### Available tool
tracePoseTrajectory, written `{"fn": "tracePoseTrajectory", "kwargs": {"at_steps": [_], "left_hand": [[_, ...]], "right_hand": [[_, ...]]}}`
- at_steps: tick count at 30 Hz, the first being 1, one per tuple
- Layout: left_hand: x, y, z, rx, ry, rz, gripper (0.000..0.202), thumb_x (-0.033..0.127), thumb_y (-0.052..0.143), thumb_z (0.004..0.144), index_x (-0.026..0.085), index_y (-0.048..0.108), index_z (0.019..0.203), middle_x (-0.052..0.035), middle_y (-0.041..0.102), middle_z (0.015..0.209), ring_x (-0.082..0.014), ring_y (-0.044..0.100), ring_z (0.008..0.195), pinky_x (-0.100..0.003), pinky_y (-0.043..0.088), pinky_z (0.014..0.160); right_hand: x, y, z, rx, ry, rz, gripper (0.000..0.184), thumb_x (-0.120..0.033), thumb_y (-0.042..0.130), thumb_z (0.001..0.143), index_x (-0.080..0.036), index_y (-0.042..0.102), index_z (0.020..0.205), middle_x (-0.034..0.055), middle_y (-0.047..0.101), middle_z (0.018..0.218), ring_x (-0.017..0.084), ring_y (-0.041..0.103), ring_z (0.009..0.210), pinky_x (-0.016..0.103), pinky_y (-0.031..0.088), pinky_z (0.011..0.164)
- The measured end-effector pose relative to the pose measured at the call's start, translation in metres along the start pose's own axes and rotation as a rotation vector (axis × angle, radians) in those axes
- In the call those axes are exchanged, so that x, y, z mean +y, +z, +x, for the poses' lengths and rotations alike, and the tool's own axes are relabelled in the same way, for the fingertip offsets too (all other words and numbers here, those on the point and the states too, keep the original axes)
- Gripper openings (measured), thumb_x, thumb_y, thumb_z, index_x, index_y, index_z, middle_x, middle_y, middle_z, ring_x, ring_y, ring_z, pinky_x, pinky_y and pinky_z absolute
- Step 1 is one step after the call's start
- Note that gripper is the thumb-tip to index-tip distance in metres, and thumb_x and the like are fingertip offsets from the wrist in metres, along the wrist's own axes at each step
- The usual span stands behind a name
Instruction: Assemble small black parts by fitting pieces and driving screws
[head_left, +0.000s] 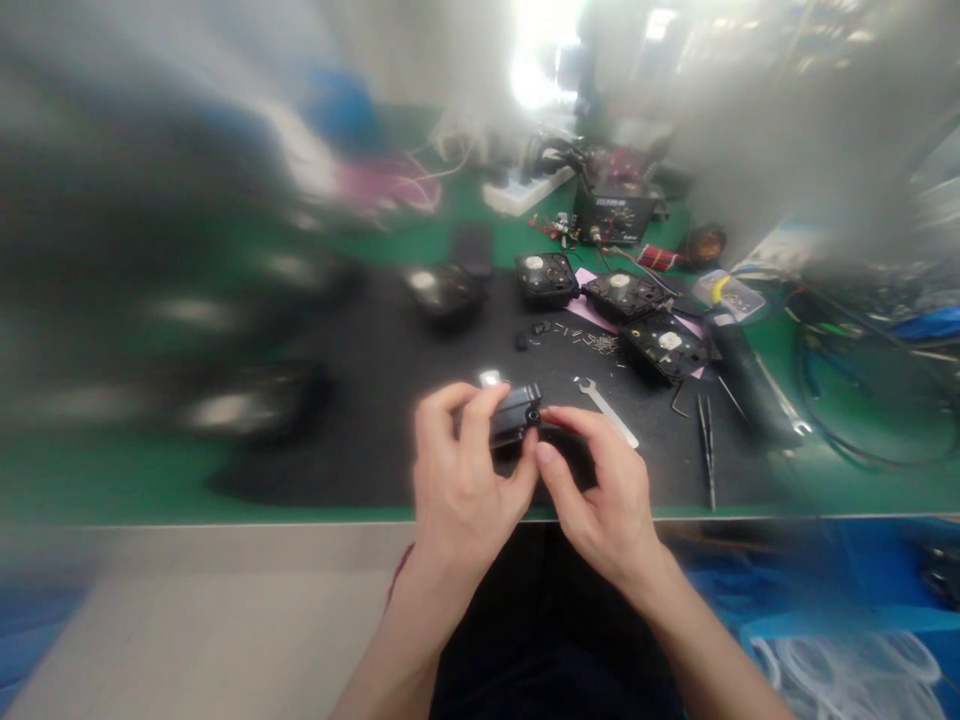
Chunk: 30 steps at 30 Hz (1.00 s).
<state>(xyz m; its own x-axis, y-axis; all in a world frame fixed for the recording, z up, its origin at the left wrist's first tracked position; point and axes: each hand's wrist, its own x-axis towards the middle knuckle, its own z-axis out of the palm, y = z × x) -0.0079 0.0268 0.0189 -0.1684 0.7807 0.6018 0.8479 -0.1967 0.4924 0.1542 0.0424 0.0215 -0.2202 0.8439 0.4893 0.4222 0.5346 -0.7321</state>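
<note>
Black plastic boxy part (511,415) held just above the black mat (390,400), near its front edge, right in front of me. My left hand (465,465) has it: fingers curled over the top and far side, thumb on the near side, part pinched between. A small dark round opening (533,415) shows at its right end.

My right hand (607,490) is at that end, forefinger and thumb bent toward each other with a gap between, forefinger tip right by the opening. Cannot tell whether these two tips pinch anything; remaining fingers curled.

Beyond my right hand, a silver metal open-ended wrench (609,414) lies slantwise on the mat. Farther off, a scatter of small metal screws (602,343). Three black plastic housings with pale centres sit behind and right of the screws, a pink sheet (591,312) partly under them. Right of the wrench: a thin bent metal hex key (679,402), then slim metal tweezers (707,460), points away from me. Green tabletop (150,485) around the mat; left side blurred.
</note>
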Motion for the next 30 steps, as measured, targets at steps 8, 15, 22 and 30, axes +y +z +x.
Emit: {"fn": "tracePoseTrajectory", "kwargs": {"at_steps": [8,15,22,30], "left_hand": [[-0.0016,0.0012,0.0008,0.019,0.007,0.023,0.049,0.038,0.081,0.093,0.021,0.063,0.135,-0.0142,0.056,0.127,-0.0321,0.061,0.119,-0.045,0.058,0.101],[0.0011,-0.0004,0.0011,0.003,-0.005,0.027,0.048,0.036,0.079,0.094,0.022,0.061,0.136,-0.014,0.057,0.128,-0.032,0.062,0.119,-0.044,0.06,0.099],[-0.0007,-0.0005,0.0006,0.002,0.021,0.02,0.046,0.034,0.078,0.096,0.021,0.061,0.137,-0.015,0.056,0.129,-0.0316,0.062,0.118,-0.044,0.06,0.099],[-0.0045,-0.0028,0.0009,-0.028,0.022,0.021,0.049,0.039,0.078,0.096,0.022,0.06,0.139,-0.0145,0.056,0.13,-0.0315,0.063,0.119,-0.043,0.06,0.098]], "right_hand": [[-0.0001,-0.0005,-0.0006,0.005,0.017,0.018,0.035,-0.025,0.07,0.101,-0.024,0.062,0.135,0.0046,0.072,0.129,0.018,0.069,0.12,0.036,0.055,0.106],[0.003,0.0001,-0.0001,-0.007,0.029,0.011,0.033,-0.027,0.071,0.101,-0.025,0.064,0.133,0.0035,0.074,0.124,0.018,0.07,0.115,0.034,0.056,0.102],[0.003,0.0012,-0.0016,-0.031,0.024,0.002,0.032,-0.027,0.071,0.102,-0.026,0.064,0.133,0.0024,0.073,0.127,0.017,0.07,0.117,0.032,0.055,0.102],[0.0029,0.0004,-0.0028,-0.024,0.01,0.0,0.034,-0.028,0.071,0.101,-0.026,0.064,0.134,0.0028,0.073,0.129,0.017,0.069,0.119,0.033,0.054,0.105]]}}
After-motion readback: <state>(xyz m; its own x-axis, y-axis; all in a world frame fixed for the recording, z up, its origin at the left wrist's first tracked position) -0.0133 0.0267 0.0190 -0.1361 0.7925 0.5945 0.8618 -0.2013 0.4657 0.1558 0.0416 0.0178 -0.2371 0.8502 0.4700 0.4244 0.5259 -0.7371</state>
